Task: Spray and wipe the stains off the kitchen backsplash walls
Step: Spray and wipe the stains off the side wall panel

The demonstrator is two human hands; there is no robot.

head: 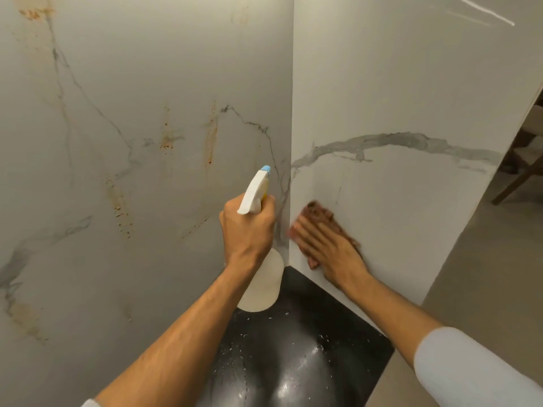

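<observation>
Left hand: closed around the neck of a spray bottle, held up off the counter with the nozzle aimed toward the corner of the two walls
Right hand: flat and fully open, fingers together, pressing a brown cloth against the right wall low down, just beside the corner; it gripped nothing, only pinned the cloth
Stains: orange-brown streaks and specks on the left wall, in several patches from the top corner down to the lower left; none were visible on the right wall near the cloth
Counter: black and glossy, flecked with pale droplets or crumbs below the bottle
Stage, as judged: the right wall looked nearly clean, the left wall largely not yet done
Risk, cloth: an open palm could let the cloth slide out from under it on a wet slab and drop to the counter
Risk, spray: with the nozzle so close to the corner, a squeeze could miss the streaks further left, or run down and carry the orange stain lower
Risk, marble veins: grey veining could be mistaken for dirt and scrubbed for nothing
</observation>
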